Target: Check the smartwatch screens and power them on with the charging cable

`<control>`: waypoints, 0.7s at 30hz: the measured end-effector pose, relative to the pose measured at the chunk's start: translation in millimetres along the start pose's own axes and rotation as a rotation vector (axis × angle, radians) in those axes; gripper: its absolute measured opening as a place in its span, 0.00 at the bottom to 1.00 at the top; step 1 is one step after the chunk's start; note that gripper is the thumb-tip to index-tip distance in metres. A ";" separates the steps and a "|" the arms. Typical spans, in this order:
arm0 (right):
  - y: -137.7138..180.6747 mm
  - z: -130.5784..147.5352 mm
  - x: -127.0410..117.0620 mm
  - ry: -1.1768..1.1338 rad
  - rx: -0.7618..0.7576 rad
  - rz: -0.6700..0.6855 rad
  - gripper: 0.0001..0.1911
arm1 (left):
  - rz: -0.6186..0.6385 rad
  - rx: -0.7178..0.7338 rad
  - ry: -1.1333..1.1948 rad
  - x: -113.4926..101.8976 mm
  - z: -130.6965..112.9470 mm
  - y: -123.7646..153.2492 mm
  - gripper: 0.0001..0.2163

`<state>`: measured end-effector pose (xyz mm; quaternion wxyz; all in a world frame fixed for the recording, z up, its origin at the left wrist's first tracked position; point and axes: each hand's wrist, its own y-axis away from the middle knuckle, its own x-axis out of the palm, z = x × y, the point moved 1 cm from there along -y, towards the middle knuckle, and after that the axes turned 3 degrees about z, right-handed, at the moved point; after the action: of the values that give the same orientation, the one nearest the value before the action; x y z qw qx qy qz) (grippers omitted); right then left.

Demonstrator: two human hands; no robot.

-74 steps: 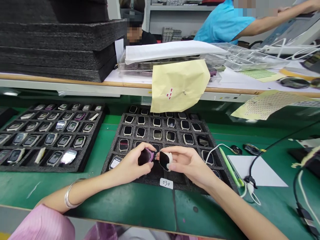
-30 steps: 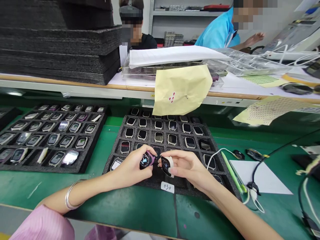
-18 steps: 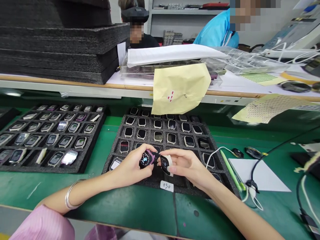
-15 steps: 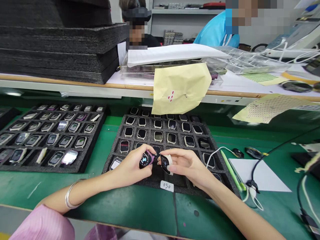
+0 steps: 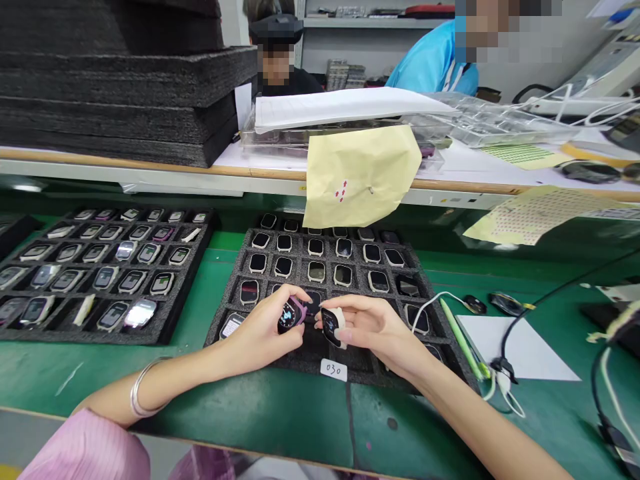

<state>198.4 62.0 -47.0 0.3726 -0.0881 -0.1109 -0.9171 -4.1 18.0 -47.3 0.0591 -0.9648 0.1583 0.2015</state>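
Note:
Between the thumb and fingers of my left hand (image 5: 276,327) is a purple smartwatch (image 5: 291,314), its lit round dial tilted up. My right hand (image 5: 367,325) grips a pale-cased smartwatch (image 5: 332,327) by its edges, and that screen is lit too. The two watches face up side by side, a small gap apart. Both hands hover over the front part of a black foam tray (image 5: 345,300), whose pockets hold several dark-screened watches. My hands cover some of the pockets. A white label (image 5: 333,370) reading 030 is at the tray's front edge.
A second foam tray (image 5: 165,313) of watches lies left. On the right are a green pen-like stick (image 5: 460,339), white paper (image 5: 517,347) and cables. A shelf (image 5: 270,175) with stacked black foam (image 5: 125,100) and yellow sheets (image 5: 363,177) runs behind; two people are beyond it.
The purple watch in my left hand has turned and shifted very slightly. My right hand stays almost still with the pale watch.

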 end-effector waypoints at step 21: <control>-3.7 -3.5 0.4 -0.222 0.005 -0.116 0.19 | 0.046 -0.262 0.788 -0.2 7.5 -13.0 0.17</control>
<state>195.3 63.4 -50.8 0.3044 -0.1818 -0.1587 -0.9214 -2.7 31.7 -53.4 -0.1337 -0.9637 0.1632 -0.1636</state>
